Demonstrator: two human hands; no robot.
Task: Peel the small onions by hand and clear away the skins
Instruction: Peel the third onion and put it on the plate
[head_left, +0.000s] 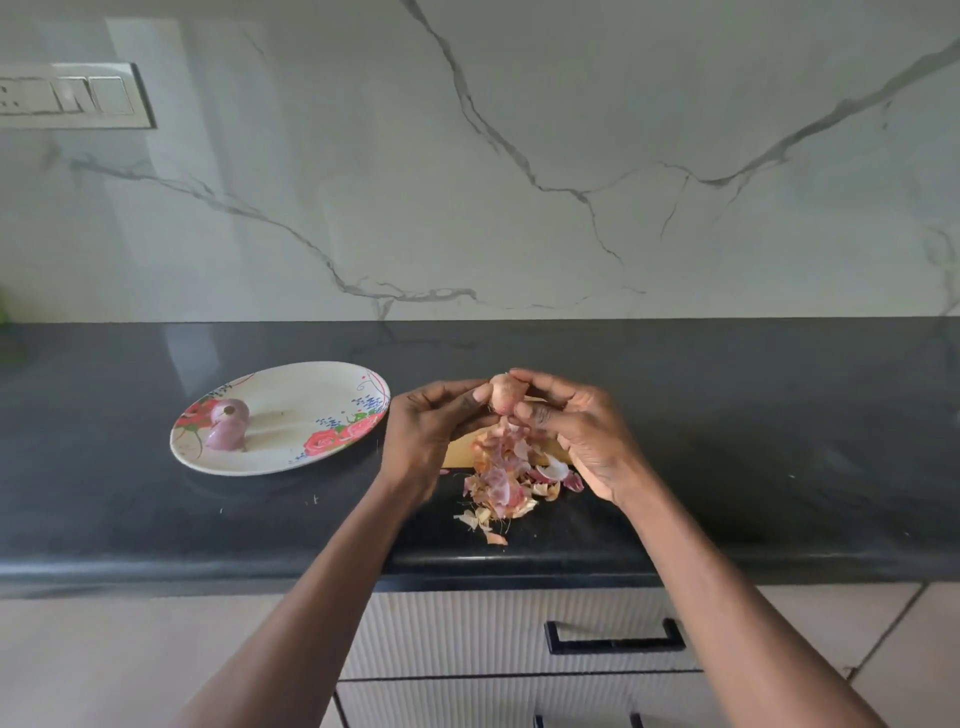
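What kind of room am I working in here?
Most likely a home kitchen: a dark stone countertop against a marble-look backsplash, cabinet drawers below, and a floral plate beside onion skins.

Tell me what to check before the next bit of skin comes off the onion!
1. Onion held by both hands: ok. The left hand and the right hand pinch it above the counter.
2. Onion fully peeled: cannot tell. Fingers cover part of it.
3. Falling skins land on the skin pile: ok. The pile lies right under the hands.
4. Plate has room for this onion: ok. Only two peeled onions lie on it.
5. Skins cleared away: not ok. They lie on the counter.
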